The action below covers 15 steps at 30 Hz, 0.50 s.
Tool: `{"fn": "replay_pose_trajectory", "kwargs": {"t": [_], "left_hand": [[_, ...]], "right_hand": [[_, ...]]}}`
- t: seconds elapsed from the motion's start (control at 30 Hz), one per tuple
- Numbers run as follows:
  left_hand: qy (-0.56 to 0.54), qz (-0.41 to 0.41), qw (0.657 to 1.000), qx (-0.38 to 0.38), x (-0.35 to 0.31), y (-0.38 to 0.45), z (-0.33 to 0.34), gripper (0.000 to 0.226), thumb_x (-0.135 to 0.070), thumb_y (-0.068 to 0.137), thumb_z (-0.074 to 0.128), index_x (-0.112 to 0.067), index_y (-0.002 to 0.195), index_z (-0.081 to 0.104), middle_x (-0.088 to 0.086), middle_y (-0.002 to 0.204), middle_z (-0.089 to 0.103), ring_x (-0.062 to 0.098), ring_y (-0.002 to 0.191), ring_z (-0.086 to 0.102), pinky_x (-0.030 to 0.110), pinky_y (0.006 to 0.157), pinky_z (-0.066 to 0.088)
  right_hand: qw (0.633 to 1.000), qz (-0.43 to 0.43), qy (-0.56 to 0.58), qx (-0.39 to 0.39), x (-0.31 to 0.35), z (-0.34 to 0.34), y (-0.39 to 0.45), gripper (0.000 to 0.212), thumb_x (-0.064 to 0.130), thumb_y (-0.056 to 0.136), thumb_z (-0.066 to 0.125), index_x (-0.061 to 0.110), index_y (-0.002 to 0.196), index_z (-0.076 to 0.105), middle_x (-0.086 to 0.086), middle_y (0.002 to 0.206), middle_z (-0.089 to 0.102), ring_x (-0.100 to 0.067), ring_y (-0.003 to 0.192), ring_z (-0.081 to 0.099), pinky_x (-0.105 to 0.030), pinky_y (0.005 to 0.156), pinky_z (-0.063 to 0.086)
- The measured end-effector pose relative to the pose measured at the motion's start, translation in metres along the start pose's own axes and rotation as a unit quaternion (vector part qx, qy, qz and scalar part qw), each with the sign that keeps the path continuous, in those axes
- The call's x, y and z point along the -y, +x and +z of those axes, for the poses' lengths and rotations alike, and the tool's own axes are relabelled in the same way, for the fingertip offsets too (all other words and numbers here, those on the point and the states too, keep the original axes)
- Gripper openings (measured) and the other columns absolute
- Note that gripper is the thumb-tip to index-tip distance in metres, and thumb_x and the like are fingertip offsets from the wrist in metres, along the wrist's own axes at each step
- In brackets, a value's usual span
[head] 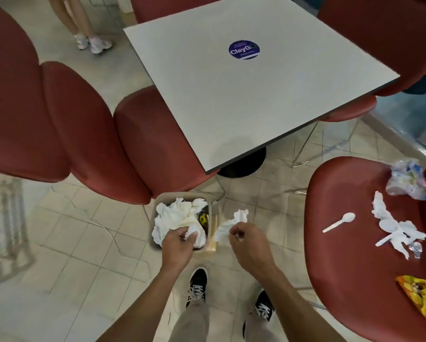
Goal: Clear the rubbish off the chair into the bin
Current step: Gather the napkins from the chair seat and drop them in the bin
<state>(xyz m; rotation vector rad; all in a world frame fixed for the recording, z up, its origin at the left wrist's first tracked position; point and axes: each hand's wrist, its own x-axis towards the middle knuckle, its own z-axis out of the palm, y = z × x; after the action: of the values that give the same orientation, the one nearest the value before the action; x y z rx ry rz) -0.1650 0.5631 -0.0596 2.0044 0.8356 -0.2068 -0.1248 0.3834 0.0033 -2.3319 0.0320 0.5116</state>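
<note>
Head view, lower centre of the frame: left hand [176, 245] sits over the bin [155, 213], its fingers [191, 234] curled round a crumpled white napkin [191, 235] at the top of the white paper already filling the bin. Right hand [247, 241] is just right of the bin, over the floor; its fingers [235, 233] are pinched together on a second white tissue [231, 224], which sticks up and to the left of the knuckles.

Chair [350, 280], red, fills the lower right of the frame. On its seat lie a white plastic spoon [339, 222], torn white paper scraps [394, 225] with a small foil piece just beside them, a crumpled clear plastic wrapper [407, 181] with blue and yellow print at the upper right of the seat, and a yellow-orange snack packet [419, 296] near the lower right edge. Writing on both is too blurred to read.

Table [231, 107], white and square, takes the upper centre. A round blue sticker [244, 49] on it reads "ClayG", with the following letters unclear. More red chairs stand around it.
</note>
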Motion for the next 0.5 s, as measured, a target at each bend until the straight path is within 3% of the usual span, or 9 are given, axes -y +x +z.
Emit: {"fn": "replay_pose_trajectory", "kwargs": {"t": [0.1,0.17,0.3,0.43,0.5], "left_hand": [[0.016,0.008,1.0,-0.007,0.012,0.017,-0.022,0.015,-0.02,0.084,0.069,-0.007,0.09,0.073,0.0,0.08,0.068,0.015,0.076,0.06,0.006,0.064,0.038],[0.015,0.007,1.0,-0.015,0.015,0.027,-0.033,0.009,-0.012,0.084,0.068,-0.005,0.088,0.072,0.001,0.076,0.065,0.01,0.066,0.054,0.003,0.056,0.034],[0.015,-0.024,0.999,-0.018,0.029,0.055,-0.048,0.026,-0.014,0.083,0.068,-0.004,0.108,0.069,0.001,0.085,0.063,0.012,0.076,0.054,0.014,0.068,0.034],[0.014,-0.047,0.999,-0.012,0.04,0.074,-0.057,0.027,-0.013,0.081,0.07,-0.006,0.107,0.068,0.002,0.083,0.061,0.013,0.074,0.053,0.006,0.058,0.031],[0.012,-0.066,0.998,0.002,0.045,0.079,-0.06,0.029,-0.016,0.078,0.074,-0.008,0.106,0.068,0.002,0.087,0.061,0.013,0.079,0.054,0.009,0.065,0.034]], "right_hand": [[1.0,0.008,-0.01,0.019,0.017,0.031,0.014,0.014,0.011,0.087,0.058,0.015,0.091,0.071,0.004,0.083,0.064,-0.01,0.074,0.057,-0.021,0.066,0.044],[0.999,0.006,-0.023,0.03,0.026,0.049,0.022,0.015,0.009,0.086,0.057,0.014,0.09,0.071,0.001,0.086,0.066,-0.01,0.073,0.055,-0.019,0.064,0.039],[0.998,0.012,-0.03,0.046,0.045,0.085,0.04,0.016,0.009,0.087,0.055,0.014,0.091,0.07,-0.001,0.09,0.068,-0.011,0.076,0.055,-0.018,0.063,0.039],[0.998,0.013,-0.015,0.055,0.064,0.109,0.057,0.015,0.011,0.087,0.055,0.015,0.092,0.069,-0.001,0.095,0.069,-0.015,0.083,0.061,-0.027,0.073,0.05],[0.998,0.016,-0.014,0.065,0.073,0.119,0.063,0.017,0.011,0.088,0.055,0.014,0.097,0.069,-0.002,0.099,0.069,-0.015,0.086,0.062,-0.026,0.075,0.05]]}}
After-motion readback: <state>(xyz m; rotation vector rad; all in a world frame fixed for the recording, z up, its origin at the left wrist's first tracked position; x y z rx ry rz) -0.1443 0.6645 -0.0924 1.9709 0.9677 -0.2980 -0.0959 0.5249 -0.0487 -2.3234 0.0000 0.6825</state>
